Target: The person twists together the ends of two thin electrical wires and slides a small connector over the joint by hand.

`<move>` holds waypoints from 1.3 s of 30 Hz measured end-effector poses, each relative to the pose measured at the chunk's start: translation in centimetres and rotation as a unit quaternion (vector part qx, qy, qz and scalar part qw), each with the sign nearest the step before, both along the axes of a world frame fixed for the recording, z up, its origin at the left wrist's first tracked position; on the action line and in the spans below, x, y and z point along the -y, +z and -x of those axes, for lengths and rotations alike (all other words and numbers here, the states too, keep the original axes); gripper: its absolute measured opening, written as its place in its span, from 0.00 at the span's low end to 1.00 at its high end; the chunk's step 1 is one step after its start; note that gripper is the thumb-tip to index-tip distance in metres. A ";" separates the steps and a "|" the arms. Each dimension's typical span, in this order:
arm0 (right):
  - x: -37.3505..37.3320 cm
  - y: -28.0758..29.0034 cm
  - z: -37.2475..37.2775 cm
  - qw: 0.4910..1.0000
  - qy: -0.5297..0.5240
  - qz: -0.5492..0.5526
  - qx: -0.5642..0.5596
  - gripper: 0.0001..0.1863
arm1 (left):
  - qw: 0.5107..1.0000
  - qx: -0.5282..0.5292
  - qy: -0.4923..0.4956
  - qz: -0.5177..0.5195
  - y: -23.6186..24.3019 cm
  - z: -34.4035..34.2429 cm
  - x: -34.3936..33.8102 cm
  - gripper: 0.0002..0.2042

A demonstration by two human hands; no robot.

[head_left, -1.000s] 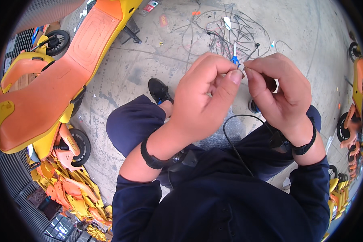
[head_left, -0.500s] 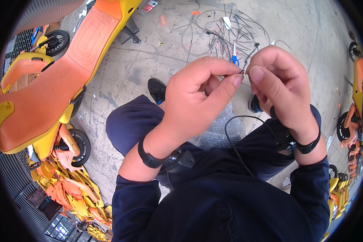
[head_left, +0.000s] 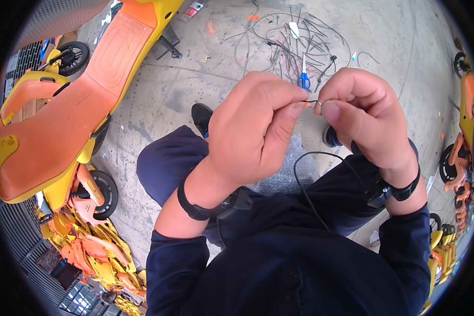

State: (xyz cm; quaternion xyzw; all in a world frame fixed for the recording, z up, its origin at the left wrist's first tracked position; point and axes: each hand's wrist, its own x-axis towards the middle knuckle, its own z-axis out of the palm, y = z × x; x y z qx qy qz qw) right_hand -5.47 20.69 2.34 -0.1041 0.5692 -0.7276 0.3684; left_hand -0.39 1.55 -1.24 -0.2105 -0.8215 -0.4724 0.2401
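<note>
A short, thin dark wire [head_left: 313, 101] spans the small gap between my two hands, above my knees. My left hand [head_left: 255, 126] pinches one end between thumb and forefinger. My right hand [head_left: 367, 118] pinches the other end, where a pale, bare-looking bit shows at the fingertips. A tiny orange spot shows beside my left thumb tip; what it is I cannot make out. Just beyond the hands, blue-handled scissors [head_left: 303, 80] lie on the floor, blades pointing away. A heap of cut dark wires [head_left: 295, 50] is spread around and past them.
An orange and yellow scooter body [head_left: 63, 126] stands close on my left, with a pile of yellow and orange panels [head_left: 97, 247] nearer. Bubble wrap [head_left: 287, 171] lies between my legs. A black cable [head_left: 300, 181] loops over my lap. More scooters [head_left: 453, 158] line the right side.
My hands have drawn slightly apart, the left one shifting left and turning more back-up. More of the thin wire now shows between the fingertips. Both pinches stay closed.
</note>
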 end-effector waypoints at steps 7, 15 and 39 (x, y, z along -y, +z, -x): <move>0.2 -1.0 -0.7 0.939 -0.049 -0.058 -0.337 0.04 | 0.987 0.091 0.026 -0.126 -0.1 -1.0 -0.2 0.07; 0.9 -1.8 -0.5 0.819 -0.069 -0.130 -0.554 0.08 | 0.997 0.036 0.063 -0.018 0.4 -0.9 -1.1 0.05; 1.3 -1.8 -0.6 0.785 -0.086 -0.167 -0.591 0.11 | 0.998 0.053 0.032 -0.033 0.1 -0.2 -0.6 0.04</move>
